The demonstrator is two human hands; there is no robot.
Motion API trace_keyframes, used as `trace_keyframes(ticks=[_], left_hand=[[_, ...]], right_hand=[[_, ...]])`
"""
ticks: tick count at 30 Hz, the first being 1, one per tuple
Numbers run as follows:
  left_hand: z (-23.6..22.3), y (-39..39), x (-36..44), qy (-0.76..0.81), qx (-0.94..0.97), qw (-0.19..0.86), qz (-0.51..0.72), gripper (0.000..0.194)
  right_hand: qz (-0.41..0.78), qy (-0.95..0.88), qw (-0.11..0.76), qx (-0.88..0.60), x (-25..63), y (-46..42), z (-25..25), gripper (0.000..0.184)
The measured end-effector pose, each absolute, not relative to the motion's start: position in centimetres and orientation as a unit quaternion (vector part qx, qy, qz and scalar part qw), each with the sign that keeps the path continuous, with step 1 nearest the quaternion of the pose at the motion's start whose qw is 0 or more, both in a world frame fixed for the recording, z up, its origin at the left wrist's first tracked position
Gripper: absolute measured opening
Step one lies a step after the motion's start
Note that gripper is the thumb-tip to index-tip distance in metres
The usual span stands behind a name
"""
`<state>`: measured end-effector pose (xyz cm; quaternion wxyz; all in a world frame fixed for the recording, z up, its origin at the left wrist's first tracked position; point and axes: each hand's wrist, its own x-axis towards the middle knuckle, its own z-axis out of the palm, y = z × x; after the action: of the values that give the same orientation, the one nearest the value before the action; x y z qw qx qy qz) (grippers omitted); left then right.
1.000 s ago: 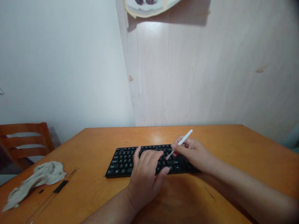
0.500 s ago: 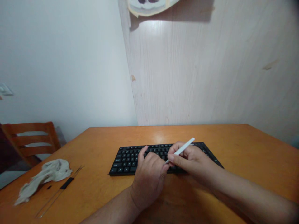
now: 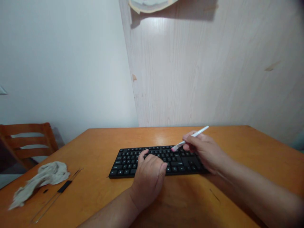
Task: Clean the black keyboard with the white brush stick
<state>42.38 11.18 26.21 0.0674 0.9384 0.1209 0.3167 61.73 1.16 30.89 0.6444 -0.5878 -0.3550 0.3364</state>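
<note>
A black keyboard (image 3: 125,161) lies on the wooden table in front of me. My left hand (image 3: 149,172) rests over its middle, fingers curled down and the little finger raised. Those fingertips are hidden, so I cannot see whether anything is in them. My right hand (image 3: 201,147), above the keyboard's right part, is closed around a slim white brush (image 3: 196,134). The brush slants down to the left, and its pinkish tip (image 3: 174,148) is over the upper keys, to the right of my left hand. Whether the tip touches the keys I cannot tell.
On the left of the table (image 3: 99,142) lie a crumpled pale cloth (image 3: 45,179), a small black piece (image 3: 46,191) and a thin wire tool with a black middle (image 3: 64,186). A wooden chair (image 3: 28,141) stands beyond the left edge. A wall (image 3: 180,79) rises behind.
My right hand and the brush have moved right and up, away from my left thumb, uncovering the brush's pinkish tip and more keys. My left hand stays over the keyboard.
</note>
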Motion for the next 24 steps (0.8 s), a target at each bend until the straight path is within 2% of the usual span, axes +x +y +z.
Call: trace_keyframes(ticks=[4, 9, 14, 19, 24], left_hand=[[26.1, 11.7, 42.5, 0.128, 0.939, 0.078, 0.310, 0.029], [26.1, 12.0, 42.4, 0.135, 0.935, 0.092, 0.315, 0.023], [26.1, 12.0, 42.4, 0.127, 0.938, 0.093, 0.308, 0.022], [26.1, 12.0, 42.5, 0.130, 0.939, 0.093, 0.305, 0.022], [26.1, 12.1, 42.5, 0.128, 0.940, 0.088, 0.303, 0.022]], right_hand=[[0.258, -0.350, 0.640, -0.633, 64.4, 1.5, 30.9, 0.020], [0.232, -0.411, 0.571, -0.672, 66.8, 2.1, 29.0, 0.008], [0.171, -0.427, 0.523, -0.717, 67.7, 2.4, 28.0, 0.007], [0.198, -0.450, 0.510, -0.706, 67.4, 2.4, 28.0, 0.003], [0.173, -0.441, 0.484, -0.736, 67.8, 2.3, 28.2, 0.006]])
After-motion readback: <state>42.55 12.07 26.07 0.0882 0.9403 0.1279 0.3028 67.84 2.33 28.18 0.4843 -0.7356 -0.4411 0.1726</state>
